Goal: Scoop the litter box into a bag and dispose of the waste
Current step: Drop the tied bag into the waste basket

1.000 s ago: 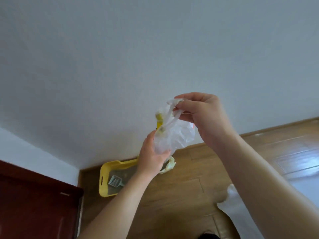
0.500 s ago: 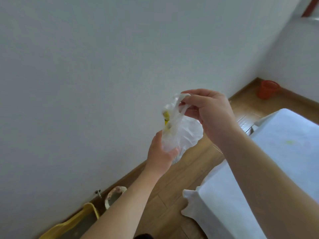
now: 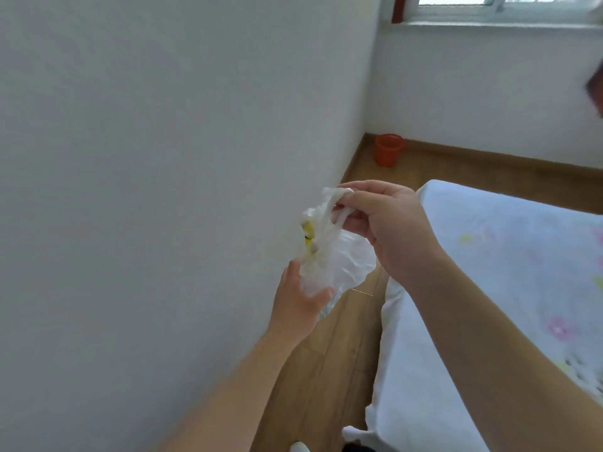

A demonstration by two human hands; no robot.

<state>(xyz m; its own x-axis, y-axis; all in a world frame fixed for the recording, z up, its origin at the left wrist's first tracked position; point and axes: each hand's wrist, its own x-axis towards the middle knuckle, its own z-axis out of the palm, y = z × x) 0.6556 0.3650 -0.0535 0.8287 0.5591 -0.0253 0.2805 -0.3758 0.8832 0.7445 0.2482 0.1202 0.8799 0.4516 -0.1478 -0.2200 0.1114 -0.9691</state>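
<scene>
Left of the bed, the bag is held in the air. The right hand pinches its handles with clamped fingers; the left hand curls fingers round its bottom. It looks thin, limp and light, so the handles seem the safest hold.

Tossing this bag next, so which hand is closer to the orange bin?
Right. The right hand pinches the bag, below the orange bin in view; the left hand grips the bag lower, farther off.
</scene>
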